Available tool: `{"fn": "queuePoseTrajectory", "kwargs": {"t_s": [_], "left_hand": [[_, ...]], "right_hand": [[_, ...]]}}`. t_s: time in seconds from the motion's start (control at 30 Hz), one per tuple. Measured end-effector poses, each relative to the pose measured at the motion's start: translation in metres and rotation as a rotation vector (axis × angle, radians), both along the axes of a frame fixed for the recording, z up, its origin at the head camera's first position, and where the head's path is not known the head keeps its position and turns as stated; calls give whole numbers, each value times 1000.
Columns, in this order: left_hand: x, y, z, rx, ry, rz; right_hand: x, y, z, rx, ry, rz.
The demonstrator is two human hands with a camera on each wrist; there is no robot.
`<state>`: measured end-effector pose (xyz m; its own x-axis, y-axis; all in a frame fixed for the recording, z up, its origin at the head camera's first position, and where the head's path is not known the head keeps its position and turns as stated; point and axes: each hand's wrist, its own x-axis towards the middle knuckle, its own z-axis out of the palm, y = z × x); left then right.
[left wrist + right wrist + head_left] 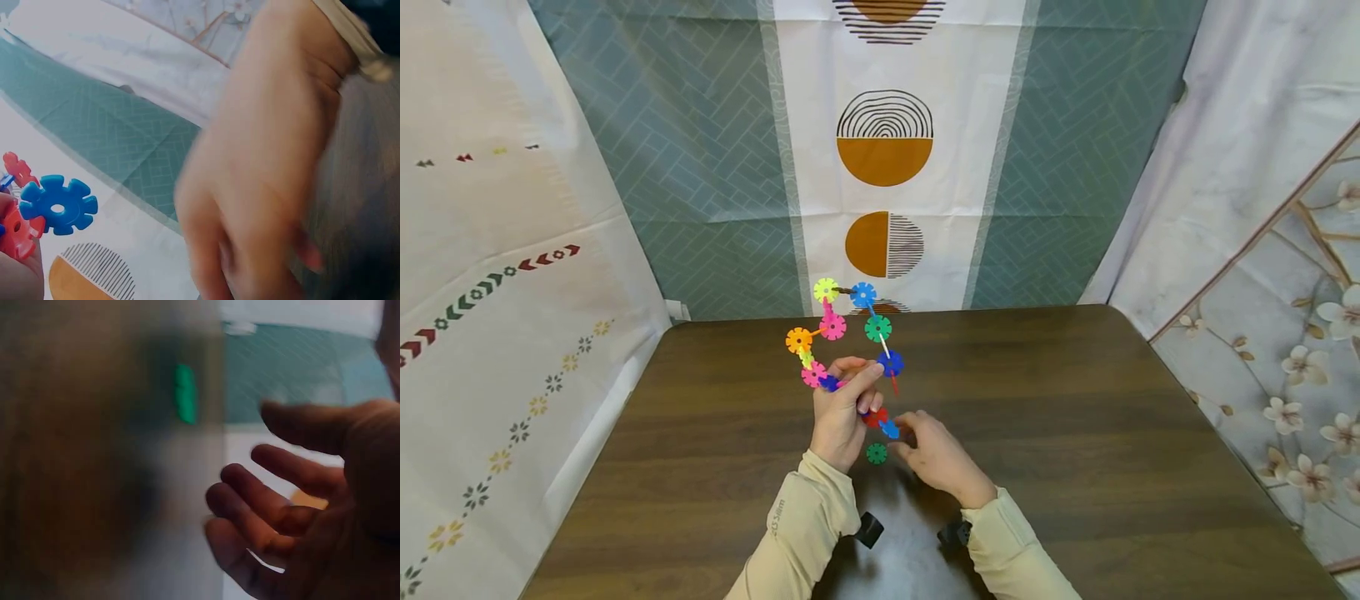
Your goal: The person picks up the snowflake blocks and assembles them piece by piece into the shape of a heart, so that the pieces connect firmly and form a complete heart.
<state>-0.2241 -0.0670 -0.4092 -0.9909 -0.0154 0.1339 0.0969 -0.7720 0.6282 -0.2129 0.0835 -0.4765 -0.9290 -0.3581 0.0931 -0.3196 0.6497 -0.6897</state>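
Observation:
A looped chain of colourful notched plastic discs, the interlocking flower-shaped kind, is raised above the table in the head view. My left hand (841,412) grips the chain near its lower part, with some discs hidden behind the fingers. A blue disc (59,205) sits at the chain's loose end, joined to a red disc (19,230). My right hand (294,506) holds nothing; its fingers are spread and loosely bent. A single green disc (876,453) lies on the table just left of the right fingertips, and the right wrist view shows this green disc (185,394) blurred.
The brown wooden table (1045,417) extends on both sides of the arms. Behind it hangs a green and white patterned cloth (715,167). Pale printed curtains stand along the left and right sides.

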Motion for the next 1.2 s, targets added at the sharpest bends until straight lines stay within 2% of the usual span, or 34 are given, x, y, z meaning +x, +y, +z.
{"fn": "queuePoseTrajectory", "kwargs": {"t_s": [0.07,0.13,0.23,0.37,0.77,0.9,1.0,1.2], "left_hand": [[0,-1,0,-5,5,-6],[1,-2,0,-12,9,-15],[1,-2,0,-21,15,-29],[1,-2,0,-21,17,-33],[2,-3,-2,-27,26,-28],[2,-6,-3,-42,16,-21],[2,-7,-4,-62,17,-19],[1,-8,-5,-48,21,-15]], "right_hand": [[2,-7,-5,104,-12,65],[4,-13,-9,200,34,101],[8,-20,-12,255,119,106],[10,-23,-14,255,199,96],[10,-21,-16,249,132,72],[9,-16,-17,219,59,43],[7,-5,-13,146,9,-30],[4,19,9,-153,-15,-198]]}}
